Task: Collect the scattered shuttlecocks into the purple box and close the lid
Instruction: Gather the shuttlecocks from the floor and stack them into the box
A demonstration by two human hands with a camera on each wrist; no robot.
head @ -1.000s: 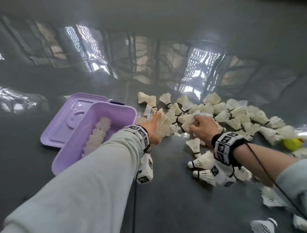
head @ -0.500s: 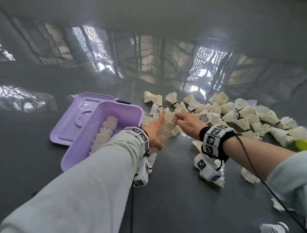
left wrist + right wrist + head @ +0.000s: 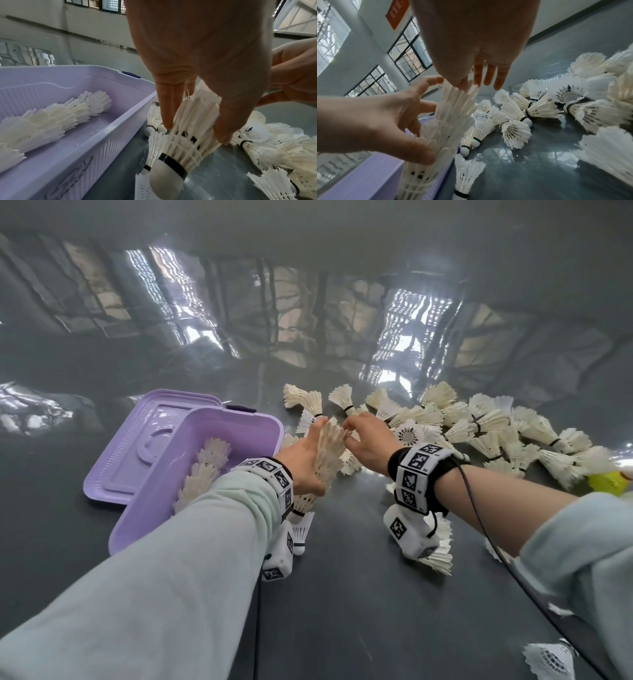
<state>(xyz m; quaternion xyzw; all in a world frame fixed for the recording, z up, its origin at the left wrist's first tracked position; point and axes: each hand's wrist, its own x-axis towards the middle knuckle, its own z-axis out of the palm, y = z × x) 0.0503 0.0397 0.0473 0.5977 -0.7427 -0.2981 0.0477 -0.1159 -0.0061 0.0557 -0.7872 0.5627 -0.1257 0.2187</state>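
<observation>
My left hand (image 3: 297,462) grips a stack of nested white shuttlecocks (image 3: 329,451) just right of the purple box (image 3: 219,426), cork end down; in the left wrist view my thumb and fingers (image 3: 167,108) clasp this stack (image 3: 187,139). My right hand (image 3: 364,440) reaches in from the right, and its straight fingertips (image 3: 477,79) touch the feather tips on top of the stack (image 3: 448,119). The open box holds a row of nested shuttlecocks (image 3: 205,470). Its lid (image 3: 137,450) lies flat behind it to the left. Many loose shuttlecocks (image 3: 479,429) lie scattered on the right.
The floor is dark, glossy and reflective. A yellow object (image 3: 608,482) sits at the pile's far right end. Single shuttlecocks lie below my left wrist (image 3: 301,530), below my right wrist (image 3: 440,556) and at the bottom right (image 3: 548,660). Cables trail from both wrist units.
My right hand has come left from the pile to the top of the stack. My left hand has tilted the stack more upright beside the box.
</observation>
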